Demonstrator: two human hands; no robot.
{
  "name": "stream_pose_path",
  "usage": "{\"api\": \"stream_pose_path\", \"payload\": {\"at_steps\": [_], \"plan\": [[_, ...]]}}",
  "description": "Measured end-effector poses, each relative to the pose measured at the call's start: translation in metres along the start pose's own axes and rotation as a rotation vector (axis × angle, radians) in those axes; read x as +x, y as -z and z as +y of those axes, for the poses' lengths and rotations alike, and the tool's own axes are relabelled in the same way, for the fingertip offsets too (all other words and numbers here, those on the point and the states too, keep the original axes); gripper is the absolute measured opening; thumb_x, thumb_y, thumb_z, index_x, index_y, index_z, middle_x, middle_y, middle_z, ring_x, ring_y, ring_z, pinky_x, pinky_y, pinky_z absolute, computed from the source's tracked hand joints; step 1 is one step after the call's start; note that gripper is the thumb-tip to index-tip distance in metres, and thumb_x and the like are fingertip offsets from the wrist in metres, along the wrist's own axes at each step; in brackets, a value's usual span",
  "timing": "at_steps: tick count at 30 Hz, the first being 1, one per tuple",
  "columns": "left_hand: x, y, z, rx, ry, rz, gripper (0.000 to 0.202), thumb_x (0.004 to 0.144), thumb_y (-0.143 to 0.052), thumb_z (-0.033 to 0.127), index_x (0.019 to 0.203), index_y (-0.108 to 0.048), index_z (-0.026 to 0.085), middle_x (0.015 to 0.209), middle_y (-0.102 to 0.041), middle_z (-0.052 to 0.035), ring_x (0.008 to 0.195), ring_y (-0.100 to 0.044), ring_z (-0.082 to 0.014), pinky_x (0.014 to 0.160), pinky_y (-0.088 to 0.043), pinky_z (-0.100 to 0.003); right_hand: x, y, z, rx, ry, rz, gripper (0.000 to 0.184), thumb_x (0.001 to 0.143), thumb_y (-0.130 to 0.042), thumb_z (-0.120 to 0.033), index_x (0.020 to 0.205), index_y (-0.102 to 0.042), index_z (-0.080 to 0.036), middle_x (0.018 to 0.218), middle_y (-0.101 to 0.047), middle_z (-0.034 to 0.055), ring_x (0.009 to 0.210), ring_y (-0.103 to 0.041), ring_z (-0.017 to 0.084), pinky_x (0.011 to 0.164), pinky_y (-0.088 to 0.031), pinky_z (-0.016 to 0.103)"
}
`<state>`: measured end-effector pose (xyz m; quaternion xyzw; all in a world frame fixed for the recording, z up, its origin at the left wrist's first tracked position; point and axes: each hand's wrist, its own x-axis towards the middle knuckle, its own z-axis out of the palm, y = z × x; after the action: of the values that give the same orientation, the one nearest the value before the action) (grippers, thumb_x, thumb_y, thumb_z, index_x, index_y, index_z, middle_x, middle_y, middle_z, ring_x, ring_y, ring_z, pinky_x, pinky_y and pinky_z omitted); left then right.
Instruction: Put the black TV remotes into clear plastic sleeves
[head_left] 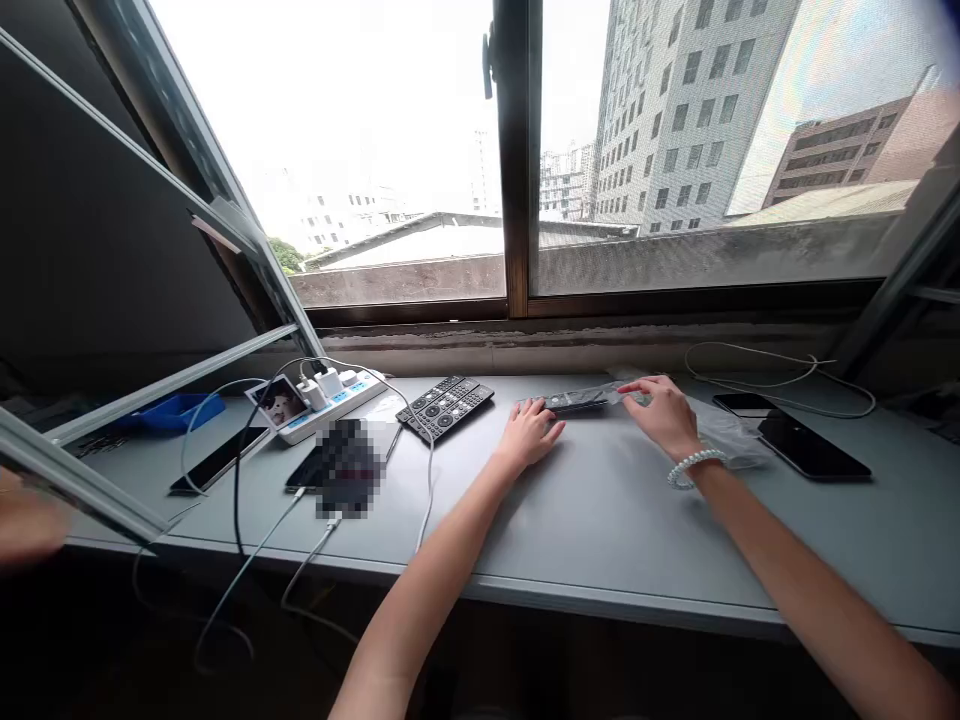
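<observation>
A dark remote control (574, 402) lies on the grey desk, partly covered by clear plastic. My left hand (527, 432) holds its left end against the desk, fingers over the edge. At the other end, my right hand (664, 412) pinches the clear plastic bag (611, 391) between thumb and fingers. A beaded bracelet (696, 466) circles my right wrist. More crumpled plastic (731, 435) lies behind and right of that wrist. Left of my left hand, several black remotes (448, 408) rest side by side.
Two black phones (814, 447) lie at the right, near a looped white cable (787, 378). Left stand a white power strip (330, 405), plugged-in devices and trailing cables. A metal frame (225, 190) rises there. Another person's blurred hand (30, 515) shows at the left edge.
</observation>
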<state>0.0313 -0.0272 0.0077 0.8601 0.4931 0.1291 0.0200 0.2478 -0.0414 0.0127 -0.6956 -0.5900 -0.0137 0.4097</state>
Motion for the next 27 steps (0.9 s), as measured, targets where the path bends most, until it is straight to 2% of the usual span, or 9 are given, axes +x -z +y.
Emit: {"api": "stream_pose_path", "payload": {"at_steps": [5,10,15,20,27], "plan": [[0.005,-0.005,-0.005,-0.024,0.026,-0.002,0.043,0.092,-0.03,0.045,0.114,-0.055,0.017,0.143,-0.038,-0.0079,0.136,-0.026,-0.0234,0.113,-0.021,-0.04,0.004,0.0,0.007,-0.106,-0.003,-0.035,0.023,0.075,-0.05,-0.027,0.087,-0.069,-0.024,0.107,-0.057,0.0076,0.103,-0.051,0.026,0.078,-0.043,0.036],[0.008,-0.006,-0.007,-0.054,0.046,-0.012,0.044,0.093,-0.027,0.046,0.113,-0.055,0.019,0.144,-0.037,-0.0062,0.139,-0.02,-0.0213,0.114,-0.016,-0.04,0.008,-0.002,0.021,-0.299,-0.13,-0.124,0.029,0.072,-0.055,-0.03,0.097,-0.068,-0.022,0.116,-0.05,0.0135,0.109,-0.044,0.031,0.089,-0.034,0.045],[0.011,-0.003,-0.01,-0.052,0.076,-0.011,0.045,0.093,-0.025,0.047,0.112,-0.055,0.019,0.145,-0.037,-0.0061,0.139,-0.019,-0.0197,0.115,-0.014,-0.039,0.009,-0.003,0.022,-0.301,-0.108,-0.057,0.023,0.075,-0.05,-0.029,0.089,-0.067,-0.022,0.117,-0.049,0.013,0.112,-0.041,0.03,0.092,-0.029,0.043],[0.01,-0.003,-0.011,-0.024,0.092,-0.018,0.047,0.093,-0.024,0.048,0.117,-0.052,0.019,0.146,-0.034,-0.0079,0.138,-0.022,-0.0193,0.114,-0.014,-0.041,0.011,0.0,0.024,-0.33,-0.139,-0.075,0.023,0.074,-0.051,-0.029,0.088,-0.067,-0.021,0.113,-0.052,0.0133,0.11,-0.043,0.03,0.092,-0.03,0.044],[0.01,-0.006,-0.016,0.005,0.149,-0.016,0.05,0.093,-0.025,0.048,0.125,-0.048,0.018,0.149,-0.027,-0.0092,0.139,-0.018,-0.0202,0.114,-0.012,-0.042,0.018,0.0,0.045,-0.283,-0.162,-0.074,0.022,0.069,-0.052,-0.026,0.077,-0.071,-0.021,0.095,-0.061,0.0136,0.095,-0.053,0.031,0.082,-0.038,0.046]]}}
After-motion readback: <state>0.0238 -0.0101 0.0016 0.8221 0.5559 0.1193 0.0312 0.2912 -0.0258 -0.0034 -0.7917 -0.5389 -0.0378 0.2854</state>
